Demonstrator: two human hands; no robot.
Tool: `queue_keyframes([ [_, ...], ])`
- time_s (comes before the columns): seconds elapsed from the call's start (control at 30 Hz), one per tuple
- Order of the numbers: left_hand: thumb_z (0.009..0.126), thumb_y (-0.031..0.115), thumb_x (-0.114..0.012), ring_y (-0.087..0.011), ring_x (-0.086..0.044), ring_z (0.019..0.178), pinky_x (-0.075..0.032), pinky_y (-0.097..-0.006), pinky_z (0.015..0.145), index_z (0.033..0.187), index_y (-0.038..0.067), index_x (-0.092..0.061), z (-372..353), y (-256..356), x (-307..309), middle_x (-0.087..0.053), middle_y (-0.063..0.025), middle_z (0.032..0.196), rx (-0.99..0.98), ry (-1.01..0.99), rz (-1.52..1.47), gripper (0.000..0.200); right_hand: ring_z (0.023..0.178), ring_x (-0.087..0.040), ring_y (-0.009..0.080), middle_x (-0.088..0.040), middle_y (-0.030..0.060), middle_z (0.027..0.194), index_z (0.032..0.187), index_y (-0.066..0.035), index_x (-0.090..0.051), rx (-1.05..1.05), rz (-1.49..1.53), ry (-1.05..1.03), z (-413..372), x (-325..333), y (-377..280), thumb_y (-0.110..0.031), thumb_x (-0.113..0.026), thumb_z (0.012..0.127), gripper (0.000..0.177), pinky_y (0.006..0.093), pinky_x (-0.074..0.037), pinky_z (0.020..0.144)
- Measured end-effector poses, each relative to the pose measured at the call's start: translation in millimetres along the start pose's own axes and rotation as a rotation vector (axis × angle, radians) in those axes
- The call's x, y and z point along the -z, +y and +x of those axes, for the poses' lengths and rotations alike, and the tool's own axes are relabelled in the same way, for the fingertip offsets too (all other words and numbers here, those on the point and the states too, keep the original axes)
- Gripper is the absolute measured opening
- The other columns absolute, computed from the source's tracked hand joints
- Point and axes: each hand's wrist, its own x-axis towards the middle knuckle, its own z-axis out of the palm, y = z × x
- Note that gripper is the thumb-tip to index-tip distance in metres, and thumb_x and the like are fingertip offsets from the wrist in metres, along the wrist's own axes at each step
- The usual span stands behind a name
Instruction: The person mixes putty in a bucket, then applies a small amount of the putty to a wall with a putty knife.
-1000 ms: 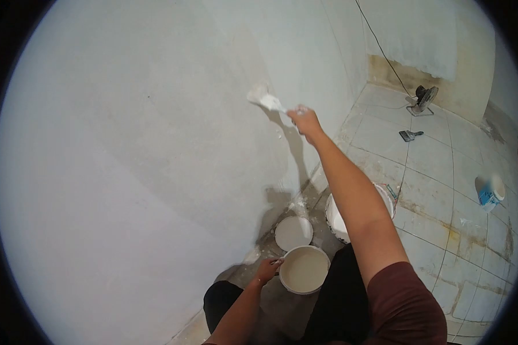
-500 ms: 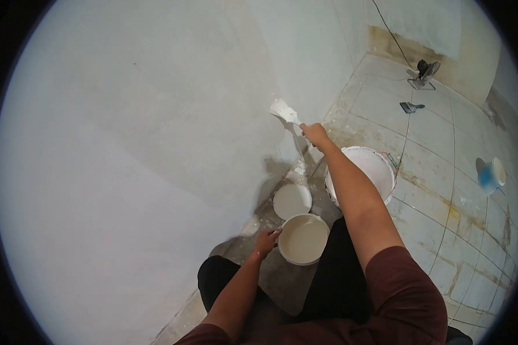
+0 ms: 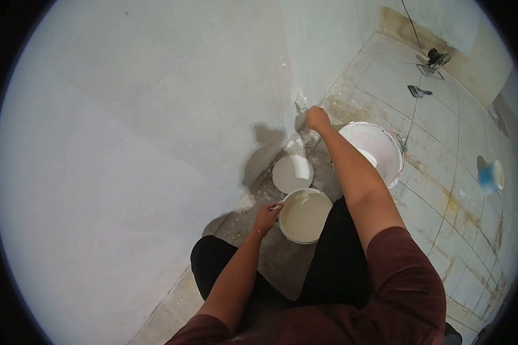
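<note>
"So, how did your fingers stand?"

"My right hand was closed round the handle of a brush, at twelve o'clock from the pot. Whether its bristles touched the wall, I couldn't tell. My left hand had its fingers curled tight on the pot's edge, at nine o'clock."

"What did the pot hold?"

"Pale liquid, and it sat just beside my right knee."

"Was anything else around, or in the way?"

"A pale disc lay just beside the pot, at about half past eleven. Between one and two o'clock from the pot stood a big bucket, partly hidden by my right forearm. Toward one o'clock, a dark brush lay on the floor, with a small fan past it. A blue-and-white tub was well apart, near three o'clock from the bucket."

"And against half a second earlier?"

"My right hand had come lower, nearer the floor. The brush head had shown broad then; by now only a small bit showed past my knuckles. My left hand had kept its place."
</note>
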Motion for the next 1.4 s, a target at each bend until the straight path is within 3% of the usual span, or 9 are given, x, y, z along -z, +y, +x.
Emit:
queue_keyframes([
  [0.1, 0.089, 0.029, -0.063, -0.0084, -0.055, 0.061, -0.045, -0.0262, 0.054, 0.107, -0.001, -0.066, -4, 5, -4, -0.066, -0.0058, 0.075, -0.019, 0.077, -0.044, 0.035, 0.095, -0.061, 0.0409, -0.063, 0.0268, 0.097, 0.086, 0.004, -0.065, 0.085, -0.066, -0.017, -21, -14, -32, -0.024, -0.049, 0.086, 0.032, 0.0459, -0.048, 0.086],
  [0.33, 0.090, 0.028, -0.061, -0.0094, -0.055, 0.062, -0.046, -0.0273, 0.056, 0.108, -0.001, -0.066, 2, 0, 0, -0.066, -0.0062, 0.075, -0.054, 0.038, 0.065, 0.034, 0.089, -0.063, 0.0407, -0.064, 0.0274, 0.093, 0.085, 0.005, -0.064, 0.145, 0.041, -0.155, -100, 17, -110, -0.025, -0.050, 0.086, 0.033, 0.0464, -0.050, 0.081],
  [0.43, 0.092, 0.024, -0.059, -0.0110, -0.061, 0.070, -0.051, -0.0283, 0.064, 0.110, 0.001, -0.066, 3, -5, 0, -0.067, -0.0066, 0.084, -0.018, 0.008, 0.038, 0.030, 0.088, -0.063, 0.0396, -0.064, 0.0267, 0.089, 0.086, 0.005, -0.063, 0.624, -0.310, -0.222, -120, 22, -121, -0.029, -0.048, 0.091, 0.038, 0.0461, -0.051, 0.079],
  [0.63, 0.091, 0.026, -0.060, -0.0089, -0.056, 0.065, -0.047, -0.0272, 0.058, 0.110, 0.000, -0.065, -5, 3, -4, -0.065, -0.0045, 0.077, -0.015, 0.049, -0.001, 0.032, 0.089, -0.063, 0.0369, -0.065, 0.0202, 0.091, 0.094, 0.000, -0.062, 0.596, -0.256, -0.462, -125, 78, -149, -0.034, -0.047, 0.093, 0.037, 0.0451, -0.051, 0.079],
  [0.93, 0.089, 0.027, -0.061, -0.0089, -0.054, 0.063, -0.044, -0.0269, 0.058, 0.109, 0.002, -0.067, -9, 16, -1, -0.067, -0.0065, 0.077, -0.032, 0.055, 0.074, 0.033, 0.089, -0.061, 0.0395, -0.063, 0.0230, 0.093, 0.095, -0.003, -0.058, 0.514, -0.247, -0.061, -35, 43, -31, -0.029, -0.051, 0.090, 0.027, 0.0475, -0.048, 0.078],
  [1.03, 0.089, 0.028, -0.062, -0.0100, -0.055, 0.064, -0.045, -0.0279, 0.059, 0.106, 0.000, -0.067, -10, 16, 0, -0.068, -0.0070, 0.078, -0.039, 0.052, 0.157, 0.033, 0.094, -0.061, 0.0379, -0.063, 0.0210, 0.102, 0.099, -0.002, -0.058, 0.366, -0.372, -0.086, -8, 28, 11, -0.022, -0.047, 0.088, 0.024, 0.0473, -0.048, 0.082],
  [1.27, 0.091, 0.028, -0.060, -0.0111, -0.053, 0.062, -0.044, -0.0289, 0.058, 0.105, -0.001, -0.066, -4, 6, -3, -0.066, -0.0070, 0.075, -0.069, 0.073, 0.052, 0.033, 0.095, -0.061, 0.0390, -0.064, 0.0234, 0.095, 0.090, 0.001, -0.062, -0.023, -0.204, 0.098, -13, 21, 0, -0.029, -0.046, 0.093, 0.034, 0.0473, -0.049, 0.080],
  [1.33, 0.091, 0.027, -0.060, -0.0104, -0.052, 0.061, -0.044, -0.0285, 0.058, 0.106, -0.001, -0.066, -5, 8, -3, -0.066, -0.0065, 0.075, -0.104, 0.101, 0.107, 0.032, 0.093, -0.061, 0.0396, -0.064, 0.0232, 0.093, 0.086, 0.001, -0.063, 0.069, -0.226, 0.083, -15, 9, -1, -0.027, -0.047, 0.093, 0.034, 0.0473, -0.049, 0.078],
  [1.4, 0.090, 0.027, -0.061, -0.0107, -0.054, 0.065, -0.045, -0.0282, 0.060, 0.105, -0.001, -0.066, -6, 11, -3, -0.067, -0.0077, 0.077, -0.100, 0.099, 0.132, 0.032, 0.088, -0.062, 0.0410, -0.064, 0.0221, 0.092, 0.083, 0.002, -0.063, 0.371, -0.339, 0.104, -19, -18, 6, -0.025, -0.048, 0.092, 0.031, 0.0478, -0.049, 0.077],
])
